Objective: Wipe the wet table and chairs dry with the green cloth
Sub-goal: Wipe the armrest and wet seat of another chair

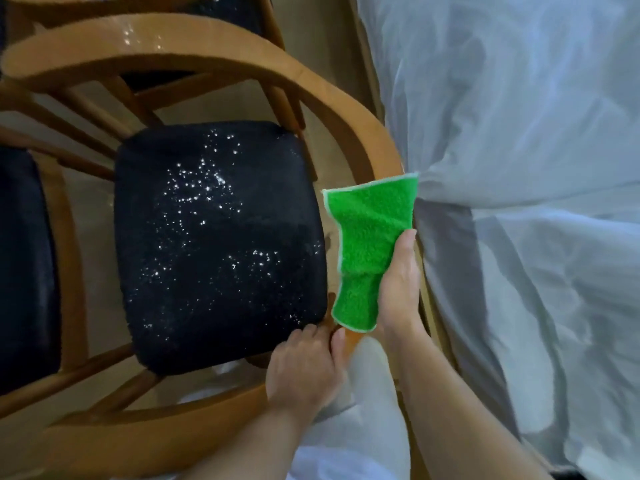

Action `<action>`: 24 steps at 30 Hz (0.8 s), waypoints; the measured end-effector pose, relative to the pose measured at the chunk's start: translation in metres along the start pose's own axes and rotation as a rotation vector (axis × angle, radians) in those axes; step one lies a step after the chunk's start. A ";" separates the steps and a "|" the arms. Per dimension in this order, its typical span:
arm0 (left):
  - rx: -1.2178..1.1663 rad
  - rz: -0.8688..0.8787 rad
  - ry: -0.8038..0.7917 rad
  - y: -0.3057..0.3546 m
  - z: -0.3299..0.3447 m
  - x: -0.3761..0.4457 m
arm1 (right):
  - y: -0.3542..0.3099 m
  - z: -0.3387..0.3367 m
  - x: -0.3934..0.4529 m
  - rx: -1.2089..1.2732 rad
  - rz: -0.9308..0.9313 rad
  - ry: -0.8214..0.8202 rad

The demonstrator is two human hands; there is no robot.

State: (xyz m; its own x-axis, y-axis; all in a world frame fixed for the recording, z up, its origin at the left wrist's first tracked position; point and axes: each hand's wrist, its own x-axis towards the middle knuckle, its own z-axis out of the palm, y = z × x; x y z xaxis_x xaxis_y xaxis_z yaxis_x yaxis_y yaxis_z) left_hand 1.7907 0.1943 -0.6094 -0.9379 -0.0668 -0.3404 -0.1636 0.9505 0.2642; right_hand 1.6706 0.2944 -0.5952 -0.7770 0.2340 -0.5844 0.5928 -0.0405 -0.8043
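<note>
A wooden chair with a curved back rail (349, 109) stands below me. Its black seat cushion (221, 244) is dotted with water droplets. My right hand (398, 289) holds the green cloth (370, 237) just off the seat's right edge, the cloth spread upward over the rail's end. My left hand (304, 365) grips the seat's near right corner, fingers curled over the edge. The table is not in view.
A second chair's black seat (24, 265) lies at the left edge, and another wet chair rail (138, 32) at the top. White plastic sheeting (519, 168) covers a large bulk along the right side, close to the chair.
</note>
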 end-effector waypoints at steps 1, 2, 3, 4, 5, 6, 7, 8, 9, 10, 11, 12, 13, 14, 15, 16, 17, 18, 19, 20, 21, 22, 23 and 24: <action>-0.003 0.009 -0.003 0.000 -0.002 0.001 | 0.004 0.000 -0.003 0.092 0.078 -0.042; -0.005 0.014 -0.010 0.001 -0.003 0.001 | 0.002 0.000 -0.004 0.121 0.130 -0.061; -0.002 0.011 -0.011 0.000 -0.003 -0.001 | -0.004 -0.001 -0.001 0.106 0.168 -0.052; 0.005 -0.003 -0.018 0.000 -0.003 -0.001 | -0.010 -0.002 0.007 0.078 0.188 -0.044; 0.003 -0.026 -0.057 0.000 -0.004 -0.001 | -0.020 -0.003 0.020 0.025 0.187 -0.042; -0.012 -0.051 -0.085 -0.001 -0.005 0.000 | -0.034 -0.002 0.035 -0.061 0.153 -0.061; -0.035 -0.078 -0.079 -0.002 -0.004 0.000 | -0.052 0.000 0.052 -0.158 0.085 -0.116; -0.059 -0.097 -0.063 -0.002 -0.003 0.001 | -0.072 0.006 0.070 -0.250 0.001 -0.195; -0.076 -0.101 -0.047 -0.002 -0.004 0.001 | -0.090 0.015 0.088 -0.358 -0.087 -0.281; -0.075 -0.100 -0.039 -0.001 -0.004 0.001 | -0.106 0.025 0.105 -0.494 -0.177 -0.347; -0.065 -0.106 -0.030 0.000 -0.004 0.001 | -0.119 0.037 0.120 -0.646 -0.262 -0.390; -0.062 -0.119 -0.026 0.001 -0.005 0.001 | -0.130 0.049 0.133 -0.795 -0.335 -0.421; -0.072 -0.134 -0.026 0.001 -0.006 0.001 | -0.138 0.060 0.144 -0.904 -0.385 -0.452; -0.086 -0.146 -0.020 0.001 -0.006 0.001 | -0.144 0.070 0.152 -0.981 -0.413 -0.480; -0.097 -0.157 -0.009 0.001 -0.006 0.002 | -0.149 0.078 0.157 -1.044 -0.437 -0.501; -0.110 -0.162 0.000 0.001 -0.006 0.002 | -0.151 0.084 0.161 -1.094 -0.444 -0.508; -0.119 -0.163 0.006 0.001 -0.006 0.002 | -0.152 0.088 0.163 -1.129 -0.448 -0.511; -0.122 -0.161 0.011 0.001 -0.006 0.001 | -0.153 0.088 0.163 -1.157 -0.456 -0.511; -0.121 -0.160 0.013 0.000 -0.005 0.001 | -0.153 0.087 0.161 -1.176 -0.470 -0.503; -0.120 -0.161 0.004 0.000 -0.005 0.001 | -0.153 0.084 0.157 -1.186 -0.482 -0.493; -0.123 -0.167 -0.023 -0.001 -0.005 0.000 | -0.150 0.079 0.152 -1.176 -0.498 -0.488; -0.120 -0.175 -0.048 -0.001 -0.007 0.000 | -0.146 0.073 0.146 -1.153 -0.516 -0.477; -0.115 -0.184 -0.060 0.001 -0.008 0.000 | -0.143 0.065 0.135 -1.127 -0.538 -0.453; -0.117 -0.196 -0.072 0.001 -0.010 0.002 | -0.139 0.056 0.121 -1.122 -0.569 -0.426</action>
State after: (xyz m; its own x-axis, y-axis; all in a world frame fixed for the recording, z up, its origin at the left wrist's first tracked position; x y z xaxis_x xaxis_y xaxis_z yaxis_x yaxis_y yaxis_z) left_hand 1.7858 0.1923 -0.6006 -0.8613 -0.2204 -0.4578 -0.3783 0.8797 0.2882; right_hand 1.4824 0.2741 -0.5605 -0.8568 -0.3777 -0.3510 -0.1425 0.8276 -0.5429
